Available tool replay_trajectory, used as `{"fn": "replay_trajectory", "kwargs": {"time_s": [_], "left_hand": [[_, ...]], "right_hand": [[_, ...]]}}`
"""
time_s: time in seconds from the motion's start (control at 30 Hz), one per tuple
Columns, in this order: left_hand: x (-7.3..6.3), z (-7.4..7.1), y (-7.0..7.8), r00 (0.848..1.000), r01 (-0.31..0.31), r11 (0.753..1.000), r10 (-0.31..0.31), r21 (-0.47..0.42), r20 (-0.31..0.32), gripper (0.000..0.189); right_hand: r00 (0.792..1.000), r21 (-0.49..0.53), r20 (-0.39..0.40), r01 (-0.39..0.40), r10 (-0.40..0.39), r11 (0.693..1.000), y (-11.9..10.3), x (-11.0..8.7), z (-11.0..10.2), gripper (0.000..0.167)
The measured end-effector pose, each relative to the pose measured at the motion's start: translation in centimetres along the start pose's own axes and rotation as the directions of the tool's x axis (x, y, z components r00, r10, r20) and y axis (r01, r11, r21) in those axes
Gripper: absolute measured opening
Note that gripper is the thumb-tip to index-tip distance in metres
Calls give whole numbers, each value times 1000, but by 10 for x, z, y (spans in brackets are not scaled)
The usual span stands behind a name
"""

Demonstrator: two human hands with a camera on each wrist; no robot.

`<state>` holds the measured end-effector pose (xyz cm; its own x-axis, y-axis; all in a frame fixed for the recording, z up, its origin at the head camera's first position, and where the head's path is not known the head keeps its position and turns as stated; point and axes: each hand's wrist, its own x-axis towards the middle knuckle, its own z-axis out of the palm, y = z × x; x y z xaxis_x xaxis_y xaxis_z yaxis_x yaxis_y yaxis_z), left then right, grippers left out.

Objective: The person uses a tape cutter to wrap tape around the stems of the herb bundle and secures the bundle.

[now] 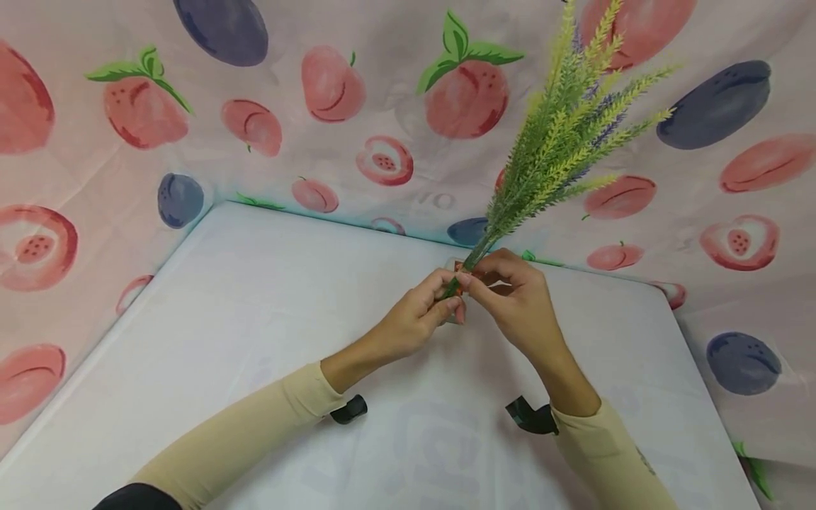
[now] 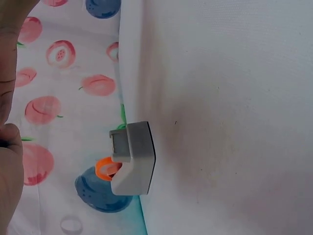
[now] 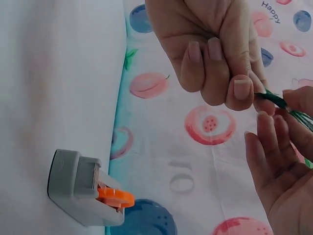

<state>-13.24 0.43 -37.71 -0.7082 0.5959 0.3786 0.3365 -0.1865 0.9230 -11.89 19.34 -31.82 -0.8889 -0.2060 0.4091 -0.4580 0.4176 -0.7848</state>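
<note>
A bunch of artificial lavender, yellow-green with some purple spikes, leans up and to the right in the head view. My left hand pinches the lower ends of its green stems between thumb and fingers. Just above, my right hand grips the same stems with thumb and forefinger. In the right wrist view both hands meet at the dark green stem end, fingertips close together. Beyond the hands stands a grey tape dispenser with an orange reel, mostly hidden behind them in the head view.
Under the hands spreads a white table. A fruit-printed cloth hangs behind it and along both sides. Black wrist pieces stick out beneath the forearms.
</note>
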Motion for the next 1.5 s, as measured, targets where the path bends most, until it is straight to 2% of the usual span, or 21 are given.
{"fn": "replay_trajectory", "kwargs": {"time_s": [0.13,0.33,0.57,0.7,0.83,0.93,1.1,1.33,1.5], "left_hand": [[-1,-1,-2,999,-30,1000,30,-5,41,19],[-2,-3,-1,996,5,997,2,-76,87,32],[-2,-5,1,991,29,990,-11,-136,130,41],[0,-6,0,985,63,979,-29,-194,172,33],[-1,-5,1,982,96,971,-56,-221,182,19],[-1,-4,1,981,108,969,-68,-223,181,21],[-1,-6,2,980,109,971,-70,-210,189,28],[-3,-18,6,964,127,983,-90,-136,249,26],[-5,-23,6,955,149,977,-102,-152,279,29]], "right_hand": [[1000,32,2,-2,2,999,-1,0,2,11],[1000,89,7,-23,23,996,-2,0,6,28],[1000,131,6,20,-21,991,0,-1,9,22],[999,142,21,46,-49,989,-13,-1,9,21],[997,138,37,55,-60,989,-12,-1,9,25],[999,131,28,40,-44,991,0,0,12,24],[1000,118,15,9,-11,993,-2,1,16,18],[998,87,48,-37,33,996,-2,0,7,17],[989,236,143,-80,47,968,3,1,0,23]]}}
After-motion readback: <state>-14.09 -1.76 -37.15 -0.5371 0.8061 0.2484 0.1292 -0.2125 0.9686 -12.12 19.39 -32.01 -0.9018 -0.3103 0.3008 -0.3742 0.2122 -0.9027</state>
